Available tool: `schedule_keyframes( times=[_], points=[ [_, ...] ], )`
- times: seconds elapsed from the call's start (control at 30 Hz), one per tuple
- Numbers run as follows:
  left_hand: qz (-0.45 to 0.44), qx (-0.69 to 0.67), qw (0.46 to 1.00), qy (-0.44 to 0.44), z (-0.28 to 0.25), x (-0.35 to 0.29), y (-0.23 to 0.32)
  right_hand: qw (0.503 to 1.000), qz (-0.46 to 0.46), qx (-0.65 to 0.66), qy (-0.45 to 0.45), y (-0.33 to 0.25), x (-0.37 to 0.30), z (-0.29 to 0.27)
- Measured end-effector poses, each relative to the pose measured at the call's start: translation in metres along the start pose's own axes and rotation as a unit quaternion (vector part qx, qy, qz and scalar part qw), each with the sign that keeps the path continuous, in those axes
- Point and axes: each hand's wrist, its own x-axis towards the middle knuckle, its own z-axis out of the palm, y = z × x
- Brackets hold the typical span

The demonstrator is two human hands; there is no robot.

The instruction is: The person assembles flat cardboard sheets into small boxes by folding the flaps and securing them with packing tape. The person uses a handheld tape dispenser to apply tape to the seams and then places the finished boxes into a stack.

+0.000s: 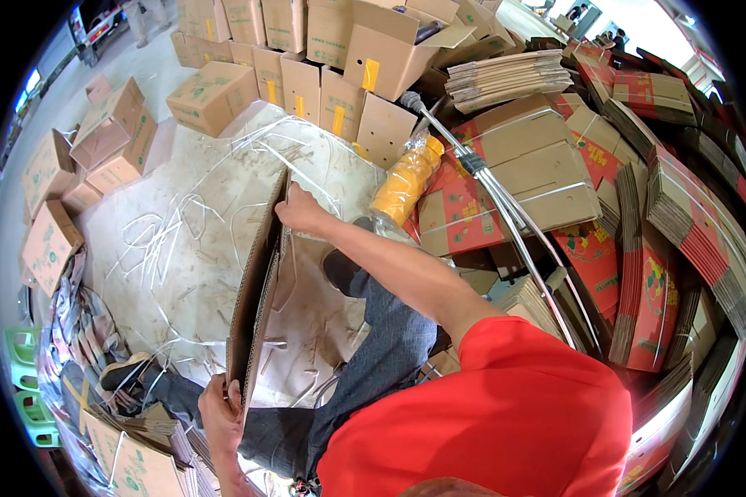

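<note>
Between my two hands a flattened cardboard box (253,311) stands on edge, its layers slightly parted. My left hand (221,410) grips the near end, with the thumb on one side and the fingers around the other. At the far end my right hand (300,209) is closed over the top corner. Both fists hold the box above the floor between my legs. My right arm reaches forward from a red sleeve (514,356).
White plastic straps (162,240) lie loose on the floor. Ahead stand opened boxes (331,91). On the right are yellow tape rolls (406,178), a metal pole stand (506,199) and bundled red-and-brown flat cartons (530,166). Green stools (26,360) sit far left.
</note>
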Motion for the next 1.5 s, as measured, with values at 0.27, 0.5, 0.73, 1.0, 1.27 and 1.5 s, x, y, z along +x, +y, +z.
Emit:
schedule_keyframes(
  times=[0.27,0.5,0.73,1.0,1.27,1.5],
  points=[
    [-0.03,0.019,0.996,0.086,-0.012,-0.008,-0.031,0.976,-0.084,-0.15,-0.131,-0.041,-0.037,-0.044],
    [-0.005,0.108,0.967,0.229,-0.042,0.025,-0.05,0.915,-0.185,-0.305,-0.19,-0.034,-0.076,-0.026],
    [-0.092,0.18,0.955,0.216,-0.024,0.048,-0.102,0.895,-0.21,-0.352,-0.178,-0.034,-0.079,0.031],
    [-0.113,0.18,0.973,0.087,0.002,0.103,-0.073,0.833,-0.28,-0.447,-0.168,-0.037,-0.08,0.091],
    [-0.086,-0.045,0.983,-0.157,-0.038,0.081,-0.019,0.891,-0.022,-0.031,-0.452,-0.017,-0.009,0.061],
    [0.02,0.03,0.994,-0.103,-0.038,0.055,-0.037,0.883,0.05,0.279,-0.375,0.004,-0.027,0.073]
  ],
)
